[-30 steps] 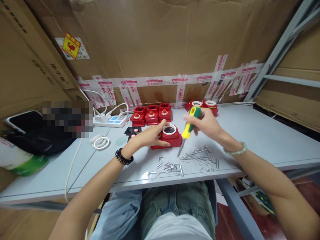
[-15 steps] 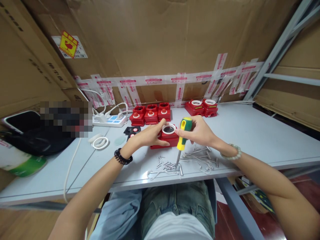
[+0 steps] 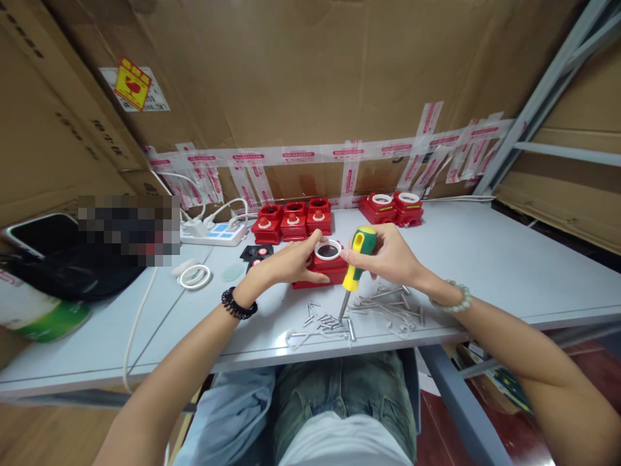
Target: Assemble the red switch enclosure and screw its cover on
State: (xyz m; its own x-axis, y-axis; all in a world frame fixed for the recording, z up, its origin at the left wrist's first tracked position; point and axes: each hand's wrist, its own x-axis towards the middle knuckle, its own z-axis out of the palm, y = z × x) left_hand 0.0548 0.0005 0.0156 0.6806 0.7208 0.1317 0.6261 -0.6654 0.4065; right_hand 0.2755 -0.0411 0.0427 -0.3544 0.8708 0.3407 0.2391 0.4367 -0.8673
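A red housing (image 3: 326, 274) with a white ring (image 3: 328, 250) on its top stands on the table in front of me. My left hand (image 3: 299, 260) grips the housing's left side, thumb and fingers around it. In my right hand (image 3: 388, 254) is a screwdriver (image 3: 358, 252) with a yellow and green handle, its shaft slanting down to the left. The tip reaches into a scatter of small silver screws (image 3: 330, 321); I cannot tell whether it touches one. Right of the screws lie white cords with metal pins (image 3: 383, 309).
Several red housings (image 3: 294, 223) stand in a row at the back, two more (image 3: 395, 208) to their right. A white power strip (image 3: 216, 234), loose white rings (image 3: 195, 277) and small black parts (image 3: 257, 254) lie left. Behind rises a taped cardboard wall (image 3: 310, 97).
The screwdriver has shifted very slightly, its tip a little to the left and up among the screws. My left hand and the red housing stay where they were.
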